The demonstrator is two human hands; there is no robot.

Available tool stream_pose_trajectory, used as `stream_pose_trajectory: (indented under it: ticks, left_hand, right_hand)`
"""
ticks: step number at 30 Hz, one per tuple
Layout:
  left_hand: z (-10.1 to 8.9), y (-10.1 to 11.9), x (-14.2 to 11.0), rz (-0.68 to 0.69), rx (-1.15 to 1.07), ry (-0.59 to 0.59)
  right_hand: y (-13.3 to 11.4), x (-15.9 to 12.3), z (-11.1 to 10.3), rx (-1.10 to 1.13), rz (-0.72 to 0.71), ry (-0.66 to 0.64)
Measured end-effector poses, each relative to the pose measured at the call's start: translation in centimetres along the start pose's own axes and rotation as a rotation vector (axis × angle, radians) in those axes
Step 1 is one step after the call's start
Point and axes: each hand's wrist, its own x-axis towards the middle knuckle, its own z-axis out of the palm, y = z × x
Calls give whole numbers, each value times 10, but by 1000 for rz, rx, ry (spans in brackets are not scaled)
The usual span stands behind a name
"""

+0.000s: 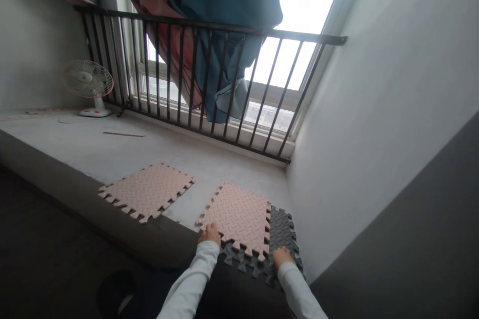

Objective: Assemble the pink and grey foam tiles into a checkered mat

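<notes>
- The pink mat [239, 214] is laid on top of the dark mat [282, 227], so a dark strip is left showing on the right and near sides.
- Both mats are set by the front of the pale ledge [75, 139], perhaps so that they can be reached easily.
- The near left corner of the pink mat is touched by the left hand [210, 234], maybe so that it is kept from slipping.
- The fingers there are bent over the edge, but it cannot be told if the mat is pinched, as the thumb is hidden.
- The dark mat is touched by the right hand [283, 257], just beside the pink mat's right edge.
- Those fingers are curled; whether anything is pinched by them cannot be told.
- The hands are held well apart, it seems so that both sides are kept steady.
- Most of the pink mat is spread beyond and between the two hands, towards the black railing [299, 36].
- The other pink mat [149, 190] is left untouched, well off to the left, with its near corner poked out past the ledge.
</notes>
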Motion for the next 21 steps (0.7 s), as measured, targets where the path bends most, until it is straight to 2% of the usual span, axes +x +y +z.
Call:
stream_pose_trajectory:
  ticks: [3, 5, 8, 11, 13, 15, 16, 18, 20, 21]
  left_hand:
    - [-11, 2, 8, -9, 21, 4]
    - [-27, 2, 14, 16, 45, 33]
    - [-66, -6, 26, 99, 96, 118]
    - [-115, -29, 39, 164, 155, 216]
    - [-147, -56, 49, 167, 184, 282]
    - [-174, -95, 60, 143, 205, 355]
    - [-184, -117, 66, 104, 221, 430]
    - [-198, -166, 76, -11, 242, 495]
    - [-202, -214, 81, -210, 242, 466]
    - [-200, -234, 82, -290, 252, 402]
  right_hand:
    - [-2, 1, -7, -5, -32, -9]
    - [0, 0, -9, -7, -62, 2]
    - [2, -1, -8, 8, -62, 26]
    - [2, -2, -5, 26, -36, 40]
    - [1, -2, -3, 25, -24, 45]
    - [-1, -3, -3, 17, -11, 41]
    - [-2, -2, -2, 14, -3, 40]
    - [-3, -2, -2, 7, 18, 36]
    - [-4, -1, -2, 4, 32, 41]
    - [-4, 0, -2, 6, 32, 43]
